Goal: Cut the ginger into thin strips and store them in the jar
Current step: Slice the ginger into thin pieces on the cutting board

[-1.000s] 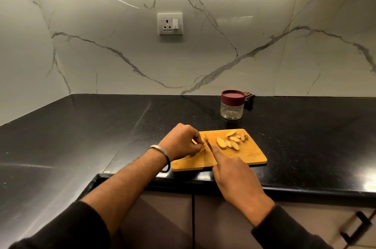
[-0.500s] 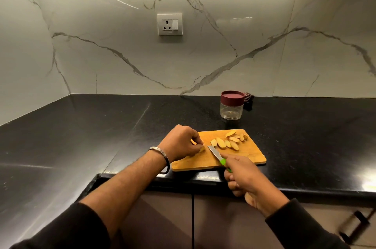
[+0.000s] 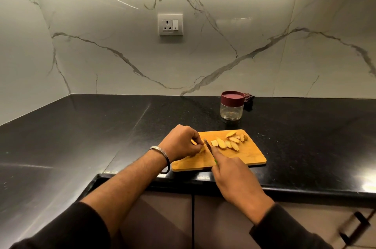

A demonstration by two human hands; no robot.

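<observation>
Right hand [image 3: 232,175]: curled round the green-handled knife [image 3: 208,145], forefinger laid along the spine; blade tip down at the ginger, just right of the left fingertips.
Left hand [image 3: 182,141]: knuckles up, fingertips pinching the uncut ginger piece [image 3: 200,149] against the cutting board [image 3: 240,157]; the piece is mostly hidden under the fingers.
Change: half a second ago the knife was drawn back toward the bench edge with the blade lying low; it has since come forward and is set on the ginger again. Left hand has not shifted.
Reading: one more stroke of a repeating slicing cycle, probably.
Cut slices [image 3: 231,142]: loose row on the board's far right part, broad ovals, not yet strips.
Jar [image 3: 232,107]: on the bench [image 3: 81,137] beyond the board, maroon lid on, looks empty.
Progress: early; strips and storage remain.
</observation>
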